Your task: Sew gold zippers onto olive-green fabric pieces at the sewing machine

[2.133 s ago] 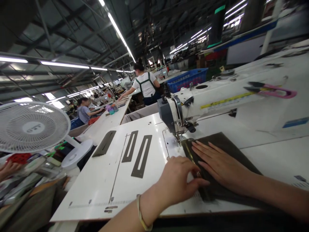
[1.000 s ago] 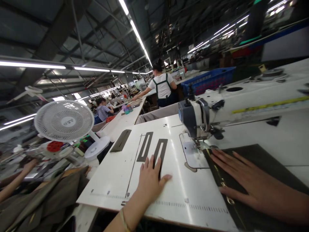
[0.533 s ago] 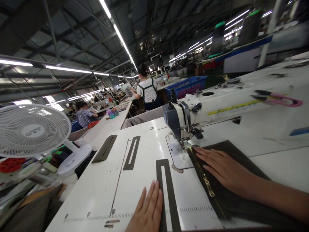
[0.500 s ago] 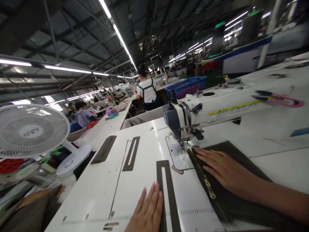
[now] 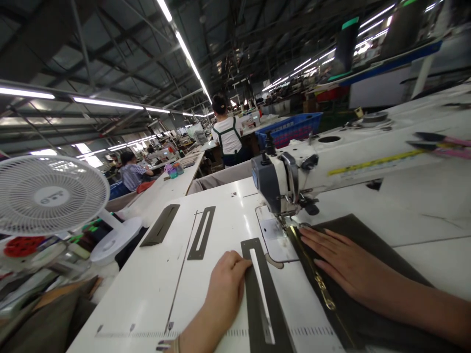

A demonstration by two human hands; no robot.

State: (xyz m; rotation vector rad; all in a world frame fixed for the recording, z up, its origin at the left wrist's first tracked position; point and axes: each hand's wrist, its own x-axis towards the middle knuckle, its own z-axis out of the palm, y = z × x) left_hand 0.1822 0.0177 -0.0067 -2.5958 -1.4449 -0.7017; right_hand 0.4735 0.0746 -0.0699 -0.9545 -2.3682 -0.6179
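Head-worn view, forward and down

Sewing table (image 5: 154, 289): smooth, glossy white laminate with printed ruler marks along its near edge. Slotted strip (image 5: 263, 294) under the left hand (image 5: 226, 289): thin, matt dark-grey cloth-like sheet with a long cut-out slot; two like strips (image 5: 201, 239) lie farther off, equally matt. Panel (image 5: 368, 245) under the right hand (image 5: 346, 267): matt, dark olive woven cloth, fine-grained. Zip (image 5: 320, 282) on its edge: brass-coloured metal, shiny. Sewing machine (image 5: 331, 157): smooth, glossy white enamel body with a grey head cover and bright metal fittings. Needle plate (image 5: 274, 235): polished metal, reflective. Fan (image 5: 49, 196): white plastic grille, semi-gloss. Crate (image 5: 290, 128): blue plastic lattice
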